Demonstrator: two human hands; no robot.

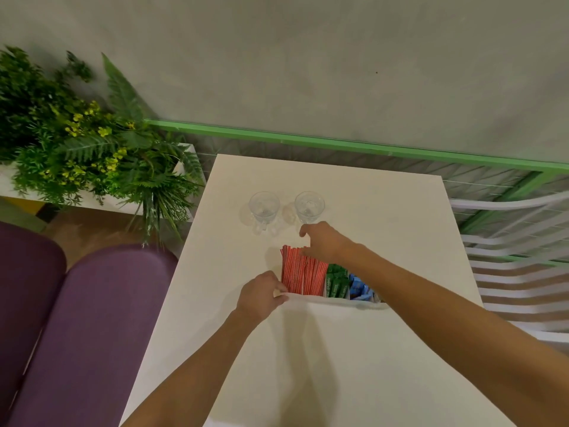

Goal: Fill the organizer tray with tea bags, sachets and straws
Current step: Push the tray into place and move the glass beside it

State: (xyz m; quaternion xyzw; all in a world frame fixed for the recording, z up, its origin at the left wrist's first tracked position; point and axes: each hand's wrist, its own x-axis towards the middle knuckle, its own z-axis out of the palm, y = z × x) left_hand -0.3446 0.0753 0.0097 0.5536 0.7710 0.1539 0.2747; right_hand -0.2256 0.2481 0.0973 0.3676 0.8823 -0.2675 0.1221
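A plant (77, 134) is spilling over at the far left, with purple seats (92, 318) below it, beside the white table (308, 365). Two glass cups (264, 208) are standing side by side near the table's far edge, well behind the tray (311, 298).

The left hand (264, 292) is gripping the tray at its near-left corner, with curled fingers and thumb pinching the rim. Just right of that hand, the straws (303, 274) are filling the left compartment in a tight bundle. Their long axis is running from the near rim away toward the cups.

The right hand (321, 241) is reaching over their far ends, with fingers bent down and touching the tips. Whether it is pinching any straw cannot be told.

Further right, green sachets (337, 282) are standing in the middle compartment. Blue packets (358, 289) are sitting in the next one, partly hidden by the right forearm. A white chair (517, 241) is showing at the far right.

The straws are probably being squared up. The right fingers are at the far ends and the left hand is at the near rim, so any push would be travelling along the straws' length toward the bracing left hand.
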